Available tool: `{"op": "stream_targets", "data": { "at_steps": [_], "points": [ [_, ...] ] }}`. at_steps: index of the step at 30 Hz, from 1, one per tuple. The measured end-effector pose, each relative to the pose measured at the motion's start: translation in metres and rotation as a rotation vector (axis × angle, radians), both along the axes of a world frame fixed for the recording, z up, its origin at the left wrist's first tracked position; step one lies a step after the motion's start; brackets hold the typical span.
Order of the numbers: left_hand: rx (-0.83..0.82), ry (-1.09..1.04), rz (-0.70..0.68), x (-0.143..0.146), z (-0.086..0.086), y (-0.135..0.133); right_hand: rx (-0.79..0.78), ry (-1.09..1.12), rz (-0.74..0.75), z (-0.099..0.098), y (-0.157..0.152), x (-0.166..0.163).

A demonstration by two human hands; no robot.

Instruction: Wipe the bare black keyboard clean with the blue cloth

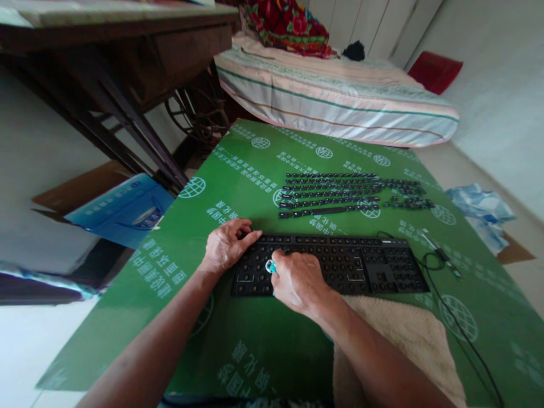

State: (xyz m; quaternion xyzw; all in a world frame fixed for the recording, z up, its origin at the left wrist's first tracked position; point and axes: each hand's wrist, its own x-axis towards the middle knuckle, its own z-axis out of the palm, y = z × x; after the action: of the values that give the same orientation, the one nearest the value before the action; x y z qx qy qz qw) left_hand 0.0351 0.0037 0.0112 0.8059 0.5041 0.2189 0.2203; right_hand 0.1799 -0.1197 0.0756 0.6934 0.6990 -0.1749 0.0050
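Note:
A black keyboard (331, 263) with its keycaps off lies across the green board, bare key stems showing. My left hand (228, 243) grips its top left corner, thumb on the upper edge and fingers curled behind. My right hand (300, 277) is closed around a small teal-and-white tool (271, 266) over the left part of the keyboard; most of the tool is hidden in the fist, so I cannot tell its kind. Behind the keyboard, the removed black keycaps (331, 187) lie in several rows, with a looser cluster at the right.
A beige towel (403, 334) lies below the keyboard on the right. The black cable (463, 331) runs down the right side, near a thin clear-and-dark stick-like item (442, 253). Beyond the green board (170, 317) are a bed (340, 96) and a wooden table (127, 45).

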Motion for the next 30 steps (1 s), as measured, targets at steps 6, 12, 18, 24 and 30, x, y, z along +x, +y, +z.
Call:
{"op": "stream_targets", "data": {
  "at_steps": [6,12,18,24,30],
  "points": [
    [0.003,0.007,0.003,0.0,-0.001,0.0,-0.024,0.042,0.039,0.002,-0.002,-0.004],
    [0.007,-0.002,0.001,0.0,0.0,0.0,-0.063,0.031,0.043,0.002,0.001,0.002],
    [0.004,-0.002,-0.005,0.0,0.0,-0.001,-0.033,0.009,-0.008,0.008,0.004,0.013],
    [-0.003,0.0,0.003,0.0,0.001,-0.001,-0.016,-0.002,-0.004,0.003,0.007,0.002],
    [0.001,0.018,0.005,0.0,0.002,-0.001,-0.04,0.046,0.09,0.003,0.0,-0.009]
  ]
}}
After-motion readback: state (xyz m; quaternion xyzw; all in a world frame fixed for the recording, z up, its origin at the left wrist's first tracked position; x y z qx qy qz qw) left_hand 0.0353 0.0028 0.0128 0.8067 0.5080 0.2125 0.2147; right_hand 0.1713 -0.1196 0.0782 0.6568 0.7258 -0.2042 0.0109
